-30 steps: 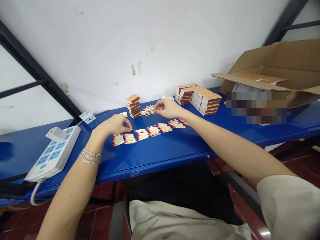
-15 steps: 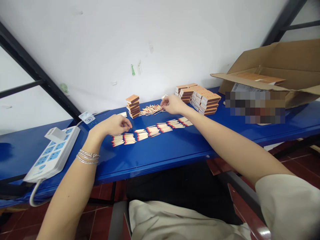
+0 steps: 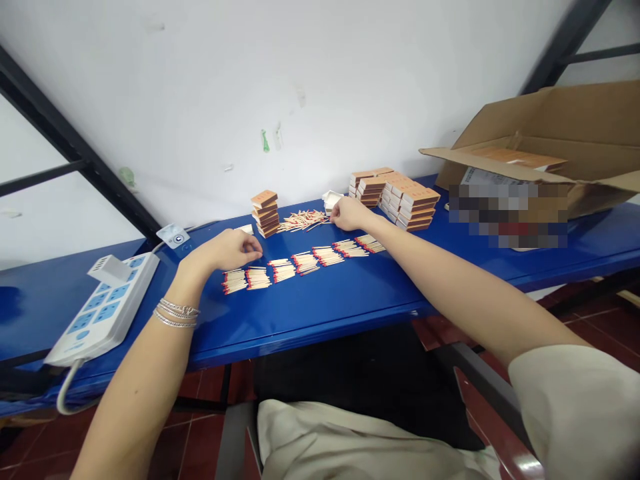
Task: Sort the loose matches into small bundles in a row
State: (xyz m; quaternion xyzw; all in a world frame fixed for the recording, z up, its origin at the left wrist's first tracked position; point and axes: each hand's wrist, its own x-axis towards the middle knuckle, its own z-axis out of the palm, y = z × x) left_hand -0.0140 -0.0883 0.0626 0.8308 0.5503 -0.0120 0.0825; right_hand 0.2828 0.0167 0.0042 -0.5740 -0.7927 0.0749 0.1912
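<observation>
My right hand (image 3: 349, 213) is closed in a pinch at the right edge of a loose pile of matches (image 3: 303, 221); anything between the fingertips is too small to make out. An open white matchbox tray (image 3: 332, 200) lies just behind these fingers. My left hand (image 3: 234, 249) is closed with curled fingers over the left part of the table, and what it may hold is hidden. Several small bundles of red-tipped matches (image 3: 305, 263) lie side by side in a slanting row in front of both hands. Behind the left hand rises a stack of matchboxes (image 3: 265, 213).
Many stacked matchboxes (image 3: 407, 197) stand at the back right, beside an open cardboard box (image 3: 540, 143). A white power strip (image 3: 107, 310) lies at the left of the blue table (image 3: 310, 313). A white piece (image 3: 245, 229) shows behind my left hand.
My right hand has shifted slightly right and toward me, away from the middle of the match pile, uncovering the white tray. My left hand has stayed almost still.
</observation>
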